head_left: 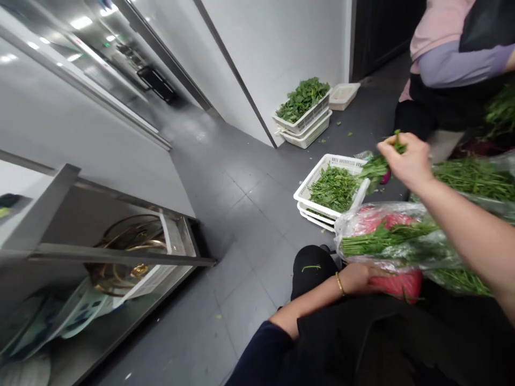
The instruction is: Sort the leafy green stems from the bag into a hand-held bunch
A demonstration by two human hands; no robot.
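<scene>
My right hand (408, 161) is pinched round a small bunch of leafy greens (374, 169), whose leaves hang over the right rim of a white basket (303, 193) with more greens inside. Below it, my left hand (360, 279) rests against a red plastic bag (402, 284) near my lap; its fingertips are hidden. Between my two hands lies a clear plastic bag (350, 220) holding long green stems (370, 244). A bit of stem (311, 267) lies on my black-clad knee.
A second stack of white baskets (306, 131) with greens stands by the wall, beside a small white tray (344, 96). Another person (454, 64) sits at the upper right. A metal shelf (120, 257) stands at left.
</scene>
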